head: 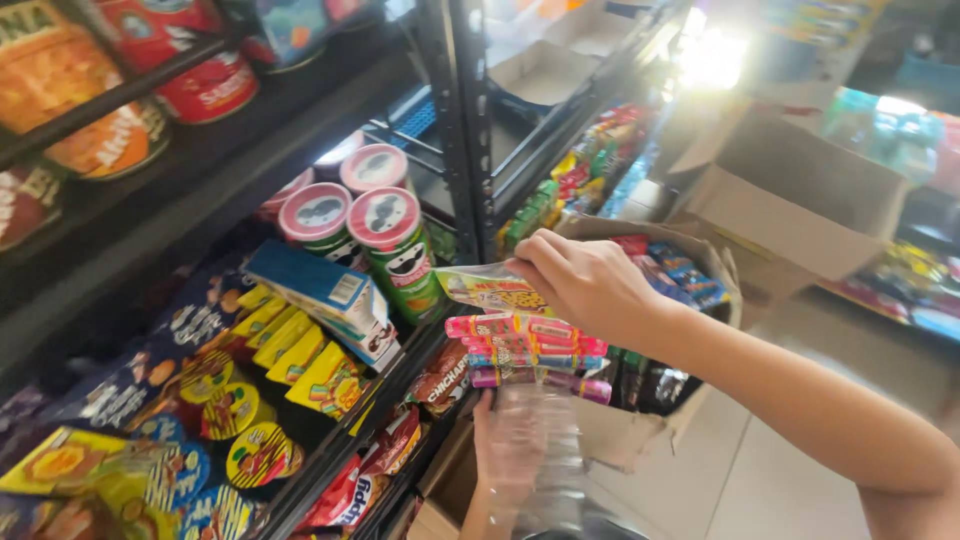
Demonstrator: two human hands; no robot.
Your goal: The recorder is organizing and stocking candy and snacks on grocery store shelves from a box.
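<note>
The left hand (510, 440) lies lowest in view, open palm-up inside a clear plastic wrapper (545, 450), bearing a stack of pink candy packs (530, 350). Above, the right hand (585, 280) pinches a small clear packet (490, 288) just beside the green chip cans (395, 250) on the black shelf (330, 450).

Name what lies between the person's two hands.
In the head view, a stack of slim candy packs lies between the right hand above and the left hand below.
</note>
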